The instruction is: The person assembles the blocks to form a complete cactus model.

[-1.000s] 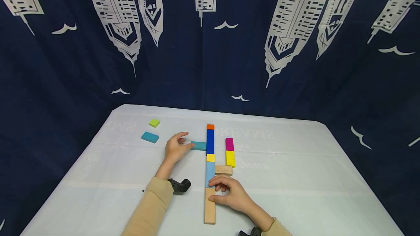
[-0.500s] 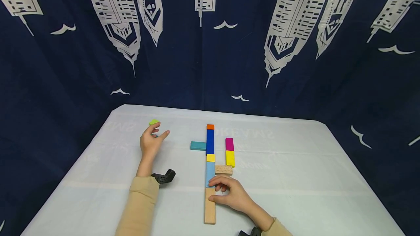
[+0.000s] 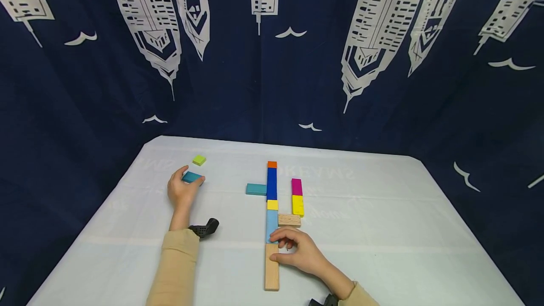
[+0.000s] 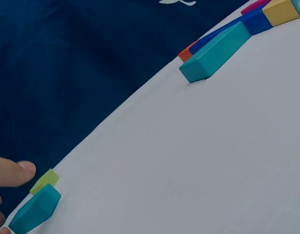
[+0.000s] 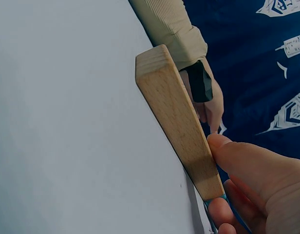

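Observation:
My left hand (image 3: 180,192) is at a teal block (image 3: 192,177) on the left, its thumb and fingers spread around the block. In the left wrist view, one finger (image 4: 13,171) shows a gap from that block. My right hand (image 3: 303,254) rests at a long row of blocks, its thumb against the plain wooden block (image 3: 272,273) and its fingertips by the light blue block (image 3: 272,223). Farther up the row are a small yellow block (image 3: 272,205), a dark blue block (image 3: 272,183) and an orange block (image 3: 272,164). Another teal block (image 3: 256,189) juts left from the dark blue one.
A small lime green block (image 3: 199,160) lies beyond my left hand. Right of the row are a short wooden block (image 3: 289,220), a yellow block (image 3: 298,206) and a magenta block (image 3: 297,187). The white table (image 3: 382,211) ends at a dark blue printed cloth (image 3: 263,84).
My left hand has let go of the teal block beside the row and moved left to the other teal block. My right hand has stayed in place.

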Motion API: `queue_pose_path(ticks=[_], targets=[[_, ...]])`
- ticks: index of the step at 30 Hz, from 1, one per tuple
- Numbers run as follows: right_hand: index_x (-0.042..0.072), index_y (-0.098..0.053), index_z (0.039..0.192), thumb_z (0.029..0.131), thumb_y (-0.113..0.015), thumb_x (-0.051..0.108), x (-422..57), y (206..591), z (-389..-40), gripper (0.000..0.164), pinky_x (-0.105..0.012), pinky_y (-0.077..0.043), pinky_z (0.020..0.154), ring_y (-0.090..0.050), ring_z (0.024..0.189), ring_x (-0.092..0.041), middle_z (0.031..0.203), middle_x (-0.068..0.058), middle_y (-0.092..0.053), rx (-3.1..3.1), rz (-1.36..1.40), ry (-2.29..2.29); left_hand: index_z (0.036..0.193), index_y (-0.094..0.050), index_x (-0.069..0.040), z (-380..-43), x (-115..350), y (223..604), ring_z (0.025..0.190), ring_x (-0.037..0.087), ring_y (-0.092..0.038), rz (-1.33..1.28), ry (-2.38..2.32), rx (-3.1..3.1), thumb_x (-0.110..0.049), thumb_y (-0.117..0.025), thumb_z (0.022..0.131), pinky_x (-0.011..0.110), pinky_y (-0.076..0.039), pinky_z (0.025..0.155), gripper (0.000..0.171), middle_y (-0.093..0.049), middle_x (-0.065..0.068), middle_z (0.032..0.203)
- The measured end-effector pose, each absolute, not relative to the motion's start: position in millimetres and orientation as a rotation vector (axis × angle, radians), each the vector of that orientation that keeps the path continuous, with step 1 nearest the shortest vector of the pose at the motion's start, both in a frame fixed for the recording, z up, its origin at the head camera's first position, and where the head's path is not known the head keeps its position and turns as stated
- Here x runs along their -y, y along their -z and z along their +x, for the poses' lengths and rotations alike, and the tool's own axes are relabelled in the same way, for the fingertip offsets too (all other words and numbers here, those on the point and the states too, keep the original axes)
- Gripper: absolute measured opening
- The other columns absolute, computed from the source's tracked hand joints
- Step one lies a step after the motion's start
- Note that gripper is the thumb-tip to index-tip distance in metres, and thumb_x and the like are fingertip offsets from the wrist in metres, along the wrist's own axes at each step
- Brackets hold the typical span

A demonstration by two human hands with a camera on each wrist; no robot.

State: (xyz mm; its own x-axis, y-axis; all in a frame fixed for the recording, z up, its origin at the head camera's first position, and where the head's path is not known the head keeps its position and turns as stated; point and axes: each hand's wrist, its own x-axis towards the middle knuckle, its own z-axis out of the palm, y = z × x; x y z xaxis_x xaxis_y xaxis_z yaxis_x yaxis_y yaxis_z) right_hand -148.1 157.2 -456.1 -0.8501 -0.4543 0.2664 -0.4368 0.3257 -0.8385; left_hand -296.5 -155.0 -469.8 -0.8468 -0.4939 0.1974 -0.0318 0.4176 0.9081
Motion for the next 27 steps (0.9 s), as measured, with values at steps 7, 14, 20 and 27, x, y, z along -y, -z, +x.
queue_pose_path(ticks=[7, 14, 20, 27], targets=[[0.000, -0.068, 0.100, 0.074, -0.079, 0.006, -157.2, 456.7, -148.3, 0.029, -0.028, -0.049, 0.066, -0.056, 0.080, -0.032, 0.102, -0.015, -0.065, -2.545, -0.850, 1.595, 0.132, -0.051, -0.002, -297.0, 158.4, 474.2, 0.120, 0.038, -0.045, 0.547, 1.507, 2.261, -0.018, -0.077, 0.075, 0.047, -0.034, 0.101, 0.065, -0.046, 0.023, 0.133], [0.000, -0.068, 0.100, 0.074, -0.079, 0.007, -157.3, 457.3, -148.4, 0.029, -0.028, -0.049, 0.066, -0.056, 0.080, -0.031, 0.103, -0.015, -0.064, -2.545, -0.858, 1.596, 0.131, -0.050, 0.002, -297.3, 158.9, 478.1, 0.115, 0.039, -0.047, 0.549, 1.456, 2.292, -0.020, -0.078, 0.074, 0.047, -0.035, 0.098, 0.067, -0.047, 0.026, 0.130], [0.000, -0.068, 0.100, 0.074, -0.079, 0.007, -157.2, 457.2, -148.3, 0.029, -0.028, -0.049, 0.067, -0.056, 0.080, -0.031, 0.102, -0.015, -0.064, -2.540, -0.853, 1.599, 0.130, -0.049, 0.007, -297.0, 157.9, 478.8, 0.119, 0.041, -0.042, 0.524, 1.388, 2.334, -0.017, -0.078, 0.073, 0.049, -0.031, 0.102, 0.068, -0.048, 0.028, 0.128], [-0.001, -0.067, 0.100, 0.074, -0.079, 0.006, -157.1, 456.6, -148.2, 0.029, -0.029, -0.049, 0.067, -0.056, 0.080, -0.031, 0.102, -0.016, -0.064, -2.535, -0.858, 1.605, 0.131, -0.048, 0.006, -297.0, 157.6, 477.6, 0.120, 0.040, -0.041, 0.517, 1.376, 2.367, -0.017, -0.078, 0.074, 0.049, -0.031, 0.102, 0.068, -0.048, 0.026, 0.129]])
